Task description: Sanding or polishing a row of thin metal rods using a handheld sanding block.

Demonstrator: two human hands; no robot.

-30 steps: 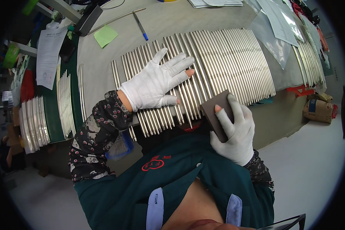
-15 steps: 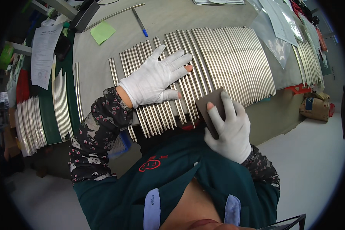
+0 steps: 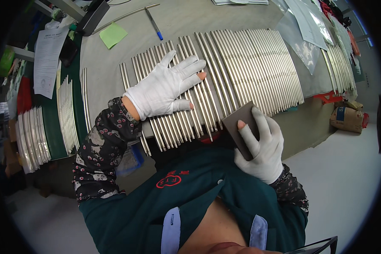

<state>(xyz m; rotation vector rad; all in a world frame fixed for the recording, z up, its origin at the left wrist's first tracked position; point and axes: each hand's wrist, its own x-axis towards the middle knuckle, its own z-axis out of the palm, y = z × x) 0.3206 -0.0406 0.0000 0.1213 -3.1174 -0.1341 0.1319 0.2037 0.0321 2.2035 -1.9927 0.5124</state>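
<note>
A row of slim, curved metal rods point(image 3: 237, 72) is laid side by side across the grey table point(image 3: 182, 21), their polished silver surfaces catching the light; the row fans from about nine o'clock to three o'clock in the upper half of the view. A dark brown, flat rectangular sanding block point(image 3: 240, 127) is seen just right of centre, at the near ends of the rods and touching or just over them (which of the two cannot be told).

The block is gripped by the right hand point(image 3: 262, 146), gloved in white with one fingertip bare; the fingers are closed over the block's right edge and face, and the palm lies at about five o'clock from it. The left hand point(image 3: 165, 89), likewise gloved, is spread flat with fingers splayed and nothing clasped, pressed on the rods at about ten o'clock from the block, well apart from it.

Towards twelve o'clock a green sticky note point(image 3: 113, 34) and a blue pen point(image 3: 154, 24) are laid on the table. At nine o'clock, more rods point(image 3: 67, 114) are stacked on a green surface, and a printed sheet point(image 3: 48, 55) is hung beside them. At three o'clock a brown sack point(image 3: 346, 119) is set on the floor.
</note>
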